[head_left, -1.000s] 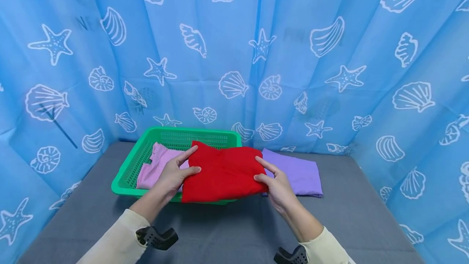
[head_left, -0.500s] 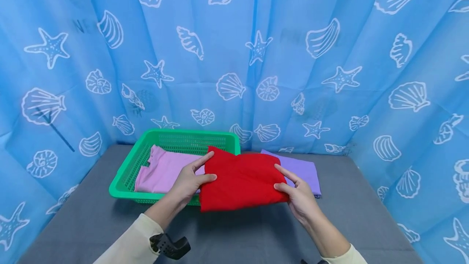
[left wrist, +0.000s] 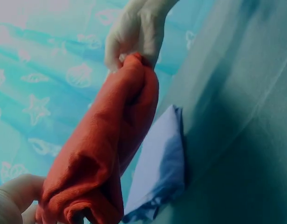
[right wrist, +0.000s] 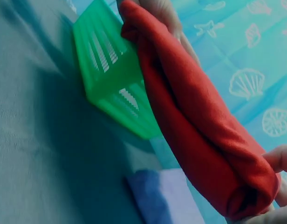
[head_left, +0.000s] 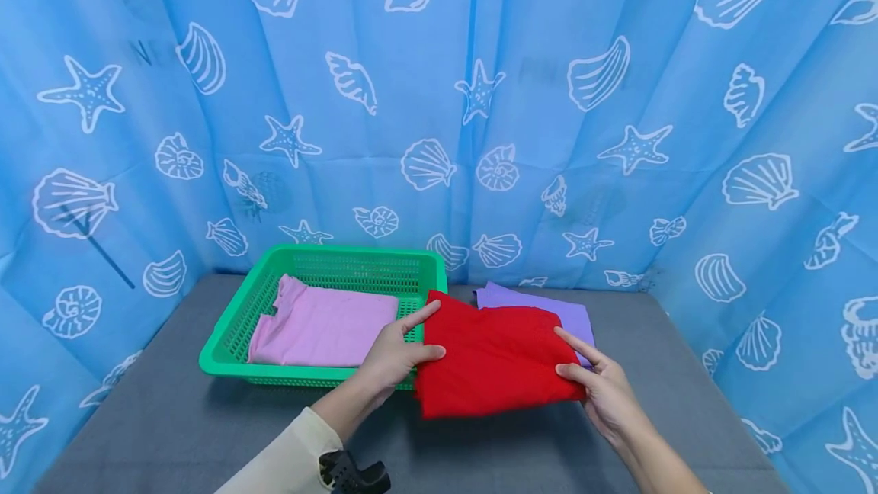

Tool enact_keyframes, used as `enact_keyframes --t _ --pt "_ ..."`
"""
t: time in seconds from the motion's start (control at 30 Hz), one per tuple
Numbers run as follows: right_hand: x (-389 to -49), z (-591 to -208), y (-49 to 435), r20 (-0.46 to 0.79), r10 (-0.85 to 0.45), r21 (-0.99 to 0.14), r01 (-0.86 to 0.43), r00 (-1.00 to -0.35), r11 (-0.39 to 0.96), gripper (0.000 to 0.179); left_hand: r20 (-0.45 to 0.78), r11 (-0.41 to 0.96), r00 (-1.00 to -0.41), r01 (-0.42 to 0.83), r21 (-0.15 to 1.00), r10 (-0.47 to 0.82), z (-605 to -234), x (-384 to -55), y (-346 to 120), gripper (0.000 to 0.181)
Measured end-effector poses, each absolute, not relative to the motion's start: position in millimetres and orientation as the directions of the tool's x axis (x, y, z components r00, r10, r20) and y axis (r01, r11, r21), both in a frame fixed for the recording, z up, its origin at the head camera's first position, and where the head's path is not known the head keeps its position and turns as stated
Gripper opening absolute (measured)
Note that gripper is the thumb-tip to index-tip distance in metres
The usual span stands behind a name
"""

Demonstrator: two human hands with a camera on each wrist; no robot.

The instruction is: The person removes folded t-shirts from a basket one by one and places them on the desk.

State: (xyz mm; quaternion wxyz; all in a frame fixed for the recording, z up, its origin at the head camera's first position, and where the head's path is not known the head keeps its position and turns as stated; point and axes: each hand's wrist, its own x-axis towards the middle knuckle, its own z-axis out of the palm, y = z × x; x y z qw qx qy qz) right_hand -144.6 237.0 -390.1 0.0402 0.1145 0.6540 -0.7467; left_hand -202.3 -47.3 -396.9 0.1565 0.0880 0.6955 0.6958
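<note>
Between my two hands hangs a folded red cloth, held above the table. My left hand pinches its left edge, thumb and forefinger on top. At the opposite edge my right hand grips it the same way. Both wrist views show the cloth's layers folded over into a thick roll-like edge. Behind and partly under it in the head view lies a folded purple cloth on the table. A folded pink cloth lies inside the green basket, left of my left hand.
The green basket has perforated walls and stands at the left back of the grey-covered table. A blue curtain with white seashells and starfish closes off the back and both sides.
Both hands have carried the red cloth rightward and nearer to me, away from over the basket. More of the pink cloth shows, and the red cloth covers more of the purple one.
</note>
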Motion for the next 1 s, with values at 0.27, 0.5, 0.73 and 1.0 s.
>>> enact_keyframes --t 0.27,0.5,0.73,1.0 --pt "-137.1 -393.3 260.9 -0.244 0.124 -0.966 0.23 -0.962 -0.117 0.069 -0.1 0.019 -0.935 -0.1 0.995 0.342 -396.3 -194.8 -20.3 0.071" --pt "-127.7 -398.8 282.5 -0.256 0.125 -0.965 0.245 -0.959 -0.091 0.069 -0.101 0.007 -0.929 -0.105 0.994 0.355 -395.6 -183.7 2.4 0.072" --pt "-115.6 -408.4 307.6 -0.264 0.136 -0.964 0.256 -0.955 -0.071 0.069 -0.11 -0.02 -0.913 -0.128 0.992 0.393 -400.2 -175.4 26.8 0.07" --pt "-110.6 -423.4 333.1 -0.233 0.167 -0.972 0.237 -0.958 0.001 0.065 -0.119 -0.062 -0.911 -0.156 0.986 0.396 -415.6 -170.2 51.2 0.069"
